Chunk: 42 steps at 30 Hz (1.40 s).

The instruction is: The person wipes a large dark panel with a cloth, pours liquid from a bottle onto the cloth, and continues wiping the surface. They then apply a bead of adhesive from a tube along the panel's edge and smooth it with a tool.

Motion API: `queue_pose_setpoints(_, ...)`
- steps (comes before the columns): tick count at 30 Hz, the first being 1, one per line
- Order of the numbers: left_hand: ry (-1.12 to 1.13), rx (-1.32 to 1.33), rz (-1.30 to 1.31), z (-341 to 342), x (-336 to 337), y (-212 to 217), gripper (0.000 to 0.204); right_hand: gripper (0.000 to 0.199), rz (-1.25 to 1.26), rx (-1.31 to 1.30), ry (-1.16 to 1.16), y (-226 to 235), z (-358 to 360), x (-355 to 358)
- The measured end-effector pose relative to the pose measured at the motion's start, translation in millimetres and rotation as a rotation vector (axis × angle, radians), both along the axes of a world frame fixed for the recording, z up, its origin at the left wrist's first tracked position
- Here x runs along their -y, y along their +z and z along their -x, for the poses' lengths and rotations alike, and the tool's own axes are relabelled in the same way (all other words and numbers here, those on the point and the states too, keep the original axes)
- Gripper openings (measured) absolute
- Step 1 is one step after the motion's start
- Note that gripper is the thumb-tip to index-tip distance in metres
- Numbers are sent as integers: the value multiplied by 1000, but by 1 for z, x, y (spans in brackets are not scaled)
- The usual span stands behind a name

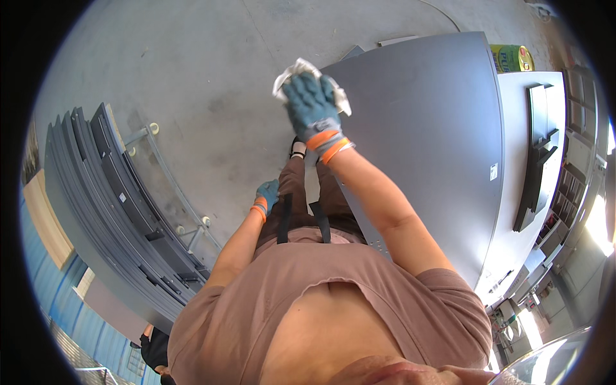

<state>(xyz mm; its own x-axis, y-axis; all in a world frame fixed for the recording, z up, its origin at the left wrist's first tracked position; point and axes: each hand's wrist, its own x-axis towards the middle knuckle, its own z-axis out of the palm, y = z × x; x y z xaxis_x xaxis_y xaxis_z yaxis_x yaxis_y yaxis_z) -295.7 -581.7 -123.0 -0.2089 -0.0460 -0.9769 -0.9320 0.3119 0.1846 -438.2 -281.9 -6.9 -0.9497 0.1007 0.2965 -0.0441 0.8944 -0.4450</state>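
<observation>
My right hand (312, 108), in a blue-grey work glove with an orange cuff, is stretched forward over a crumpled white rag (300, 66). Its fingers press on the rag, which sticks out around them. Both are at the left edge of a large, smooth grey panel (423, 135), near its far corner. My left hand (267, 192) wears a matching glove and hangs low beside my left thigh. Its fingers look loosely curled, with nothing visible in them.
Several dark grey panels (96, 192) stand upright on the left, beside a wheeled metal frame (168, 168). A green and yellow can (513, 58) is behind the panel. Black strip-shaped parts (538, 160) lie on a pale surface at right. Another person (154, 350) is at lower left.
</observation>
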Motion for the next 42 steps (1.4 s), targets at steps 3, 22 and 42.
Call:
queue_pose_setpoints(3,-9,-1,-36,-6,15,-10,23,50,45,-19,77,13,-6,19)
queue_pose_setpoints(22,132,-16,-7,-24,43,-14,24,46,17,-22,184,19,-30,-4)
queue_pose_setpoints(42,86,-34,28,-15,38,-16,27,44,44,-29,141,14,4,2)
